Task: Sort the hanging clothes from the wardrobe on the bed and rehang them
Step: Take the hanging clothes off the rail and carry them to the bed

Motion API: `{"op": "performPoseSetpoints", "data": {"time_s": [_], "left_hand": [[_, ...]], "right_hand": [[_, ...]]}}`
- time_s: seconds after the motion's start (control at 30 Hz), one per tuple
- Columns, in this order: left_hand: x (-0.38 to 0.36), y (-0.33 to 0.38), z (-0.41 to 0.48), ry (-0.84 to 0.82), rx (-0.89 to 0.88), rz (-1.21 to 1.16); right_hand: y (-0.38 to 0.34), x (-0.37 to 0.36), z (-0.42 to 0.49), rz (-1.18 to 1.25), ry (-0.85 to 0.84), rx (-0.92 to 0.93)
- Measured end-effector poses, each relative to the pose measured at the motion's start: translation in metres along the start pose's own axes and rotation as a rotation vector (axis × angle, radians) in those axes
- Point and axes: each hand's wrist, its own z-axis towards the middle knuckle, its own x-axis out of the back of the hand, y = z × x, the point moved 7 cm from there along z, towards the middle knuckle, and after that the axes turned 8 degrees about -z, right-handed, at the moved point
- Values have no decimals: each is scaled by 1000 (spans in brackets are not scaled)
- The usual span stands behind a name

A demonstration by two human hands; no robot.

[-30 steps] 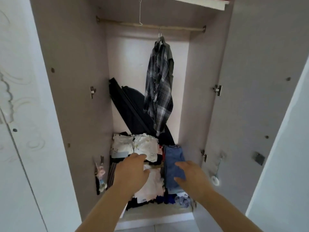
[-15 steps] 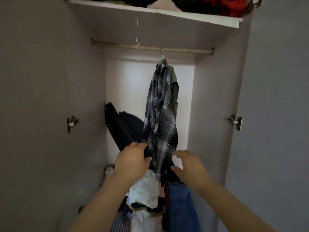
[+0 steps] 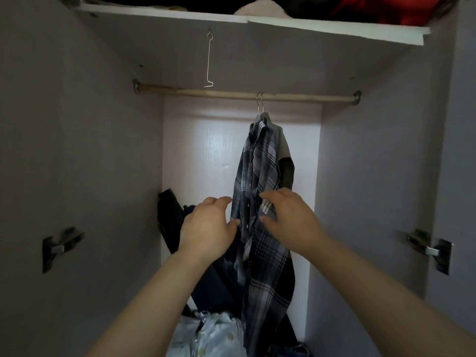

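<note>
Hanging on the rail (image 3: 206, 94) right of centre, plaid shirt (image 3: 260, 163), left hand (image 3: 208, 228) and right hand (image 3: 291, 222) flanking it, loose-fingered, empty, black panel (image 3: 170, 210) leaning behind.

Rail (image 3: 206, 93) bare leftward — plaid shirt (image 3: 260, 191) blocks the right.

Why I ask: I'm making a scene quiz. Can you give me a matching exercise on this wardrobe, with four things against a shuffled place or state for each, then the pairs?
Column one
1. plaid shirt
2. wire hook
3. red garment
4. left hand

Column two
a. lies on the top shelf
b. hangs on a hanger from the wooden rail
c. dangles bare from the underside of that shelf
d. open, at the shirt's left edge

Pairs: 1-b, 2-c, 3-a, 4-d
</note>
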Motion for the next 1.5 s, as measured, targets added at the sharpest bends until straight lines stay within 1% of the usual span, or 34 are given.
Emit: {"op": "performPoseSetpoints", "data": {"time_s": [0.17,0.27,0.4,0.6,0.8,0.93,1.03,1.33,1.5], "left_hand": [[-19,-25,62,62,-55,-44],[-28,-46,99,87,-73,-48],[-39,-72,144,111,-89,-33],[-69,-92,186,96,-126,-50],[-98,-103,210,109,-151,-10],[-102,-109,226,152,-121,51],[-104,-108,239,170,-111,88],[-100,-111,238,201,-84,211],[-81,-110,233,228,-70,275]], "right_hand": [[-5,3,79,-211,159,97],[-8,-3,133,-295,190,122],[3,-19,197,-364,185,79],[44,-31,253,-379,222,20],[110,-39,283,-424,347,-26],[150,-44,301,-388,437,-76],[167,-48,314,-329,480,-72],[179,-55,349,-169,552,-49],[183,-54,356,-175,605,-55]]}}
